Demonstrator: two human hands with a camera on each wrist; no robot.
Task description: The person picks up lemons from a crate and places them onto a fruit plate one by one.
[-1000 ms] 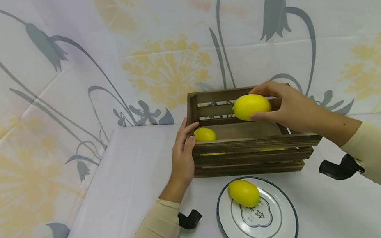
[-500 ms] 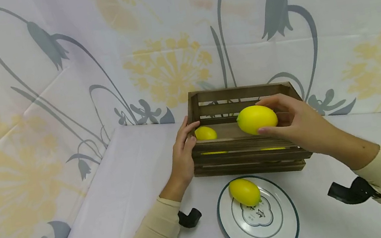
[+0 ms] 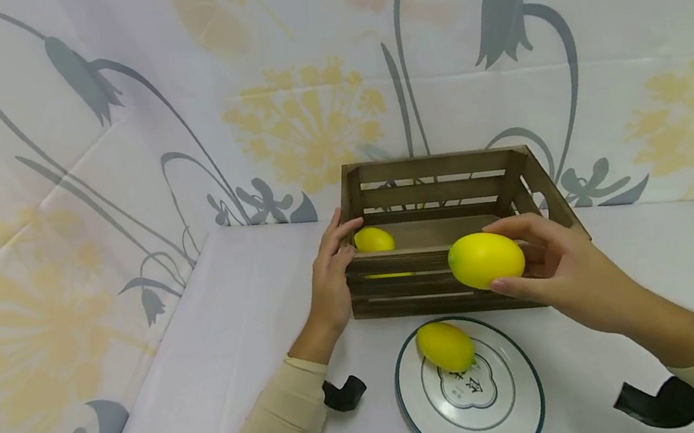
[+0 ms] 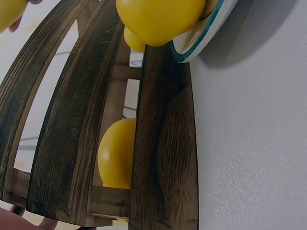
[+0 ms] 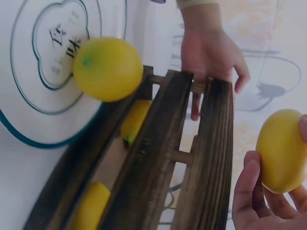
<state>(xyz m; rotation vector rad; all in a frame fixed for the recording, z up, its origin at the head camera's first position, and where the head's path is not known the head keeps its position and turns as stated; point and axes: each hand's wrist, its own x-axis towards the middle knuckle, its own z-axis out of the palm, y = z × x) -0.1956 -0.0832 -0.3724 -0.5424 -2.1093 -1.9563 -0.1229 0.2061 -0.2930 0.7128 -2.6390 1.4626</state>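
Observation:
My right hand (image 3: 571,279) pinches a yellow lemon (image 3: 486,259) between thumb and fingers, held in front of the crate's front slats and above the plate's far edge in the head view. The slatted dark wooden crate (image 3: 408,260) is gripped at its left end by my left hand (image 3: 328,280), with the thumb near the front corner. Inside the crate a lemon (image 3: 374,239) lies at the left; the right wrist view shows another lemon (image 5: 91,207) through the slats. One more lemon (image 3: 446,347) rests on the plate (image 3: 520,405), near its far rim.
The round plate has a blue-green rim and dark marks at its middle, and stands right before the crate. White cloth (image 3: 232,310) covers the table. A flower-patterned curtain (image 3: 306,41) hangs behind. Black wrist mounts (image 3: 344,394) stick out from both sleeves.
My right hand has carried the lemon from above the crate's inside toward me, over the front edge and down. The left hand, the crate and the plate stay where they were.

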